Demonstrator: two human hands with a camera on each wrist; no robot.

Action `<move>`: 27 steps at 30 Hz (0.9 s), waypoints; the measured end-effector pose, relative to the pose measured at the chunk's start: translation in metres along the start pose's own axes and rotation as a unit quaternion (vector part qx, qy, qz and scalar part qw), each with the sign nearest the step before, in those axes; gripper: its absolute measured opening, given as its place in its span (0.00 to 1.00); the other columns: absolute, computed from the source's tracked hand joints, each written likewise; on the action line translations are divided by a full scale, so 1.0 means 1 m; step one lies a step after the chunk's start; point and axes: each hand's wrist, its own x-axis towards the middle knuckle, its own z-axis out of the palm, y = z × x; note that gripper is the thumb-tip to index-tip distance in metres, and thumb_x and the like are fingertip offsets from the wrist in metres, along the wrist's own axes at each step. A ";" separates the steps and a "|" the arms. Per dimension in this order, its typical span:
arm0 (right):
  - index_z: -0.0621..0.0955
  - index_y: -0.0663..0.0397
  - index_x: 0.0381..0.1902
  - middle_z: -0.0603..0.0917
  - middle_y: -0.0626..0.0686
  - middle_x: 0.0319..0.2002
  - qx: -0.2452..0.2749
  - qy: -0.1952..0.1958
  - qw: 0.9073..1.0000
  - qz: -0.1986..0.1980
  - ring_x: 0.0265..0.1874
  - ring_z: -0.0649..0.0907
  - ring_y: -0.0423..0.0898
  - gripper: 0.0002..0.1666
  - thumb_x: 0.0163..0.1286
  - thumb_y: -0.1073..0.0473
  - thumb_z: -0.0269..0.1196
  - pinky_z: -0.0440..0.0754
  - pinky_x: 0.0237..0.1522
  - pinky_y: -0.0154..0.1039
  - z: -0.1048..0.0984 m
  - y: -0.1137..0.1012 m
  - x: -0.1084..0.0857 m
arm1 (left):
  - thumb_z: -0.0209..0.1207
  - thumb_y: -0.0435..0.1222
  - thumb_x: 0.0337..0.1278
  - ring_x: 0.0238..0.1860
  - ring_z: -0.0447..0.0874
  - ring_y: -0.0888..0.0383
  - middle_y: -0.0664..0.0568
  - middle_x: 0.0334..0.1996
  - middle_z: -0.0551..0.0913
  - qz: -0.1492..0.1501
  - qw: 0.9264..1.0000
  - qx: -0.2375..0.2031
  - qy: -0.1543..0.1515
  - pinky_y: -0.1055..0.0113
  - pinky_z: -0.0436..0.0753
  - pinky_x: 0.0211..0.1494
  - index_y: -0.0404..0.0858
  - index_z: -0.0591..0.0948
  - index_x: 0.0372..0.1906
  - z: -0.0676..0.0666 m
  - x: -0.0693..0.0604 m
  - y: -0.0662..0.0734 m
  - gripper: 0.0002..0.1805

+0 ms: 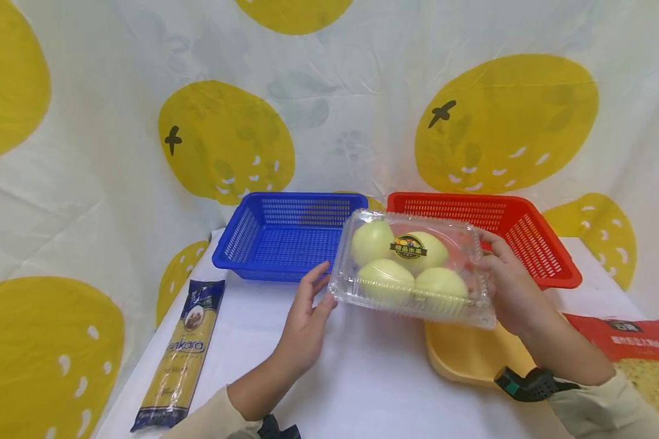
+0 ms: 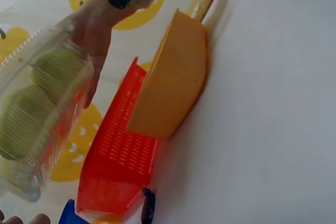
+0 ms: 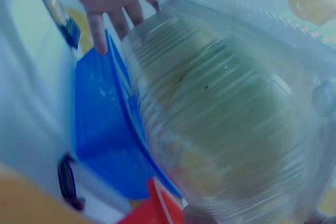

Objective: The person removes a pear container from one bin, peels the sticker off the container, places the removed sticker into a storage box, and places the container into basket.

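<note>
Right hand (image 1: 504, 281) grips fruit box (image 1: 414, 271), long axis crosswise, right end dipped; left hand (image 1: 306, 322), fingers extended, beside left end. Label (image 1: 409, 247) faces head camera, unseen from wrists.

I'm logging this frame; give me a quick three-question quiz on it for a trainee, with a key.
1. In the head view, how many pale green fruits show inside the clear plastic clamshell?

2. True or false: in the head view, the long pasta packet lies on the white table, to the left of the left hand.

3. Which hand grips the clamshell at its end nearer the red plastic basket?
A) left hand
B) right hand

Key:
1. Four.
2. True.
3. B, the right hand.
</note>
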 end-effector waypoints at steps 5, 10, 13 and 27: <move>0.61 0.28 0.74 0.65 0.47 0.67 -0.013 0.000 1.000 -0.008 0.60 0.78 0.42 0.27 0.85 0.59 0.50 0.88 0.53 0.39 0.015 0.008 -0.006 | 0.47 0.35 0.85 0.81 0.60 0.42 0.45 0.82 0.62 -0.013 0.999 0.029 0.024 0.53 0.76 0.74 0.45 0.62 0.83 -0.013 -0.021 -0.003 0.28; 0.62 0.27 0.73 0.63 0.51 0.66 -0.028 0.000 1.000 -0.002 0.58 0.79 0.46 0.26 0.84 0.57 0.52 0.89 0.51 0.41 0.029 0.013 -0.010 | 0.48 0.36 0.86 0.81 0.61 0.44 0.46 0.82 0.62 -0.017 0.997 0.065 0.037 0.47 0.75 0.74 0.45 0.62 0.82 -0.024 -0.042 -0.006 0.28; 0.61 0.27 0.74 0.61 0.54 0.66 -0.046 0.006 0.999 0.006 0.58 0.78 0.48 0.28 0.84 0.56 0.54 0.89 0.50 0.42 0.040 0.017 -0.010 | 0.48 0.37 0.86 0.81 0.62 0.45 0.49 0.82 0.63 -0.027 0.995 0.079 0.045 0.43 0.74 0.74 0.47 0.62 0.82 -0.029 -0.052 -0.009 0.28; 0.54 0.45 0.84 0.60 0.64 0.74 -0.068 0.034 0.996 0.043 0.64 0.71 0.62 0.40 0.81 0.59 0.56 0.88 0.50 0.50 0.092 0.041 -0.011 | 0.47 0.34 0.85 0.80 0.64 0.46 0.52 0.82 0.64 -0.030 0.989 0.113 0.086 0.68 0.75 0.71 0.51 0.63 0.82 -0.061 -0.082 -0.016 0.28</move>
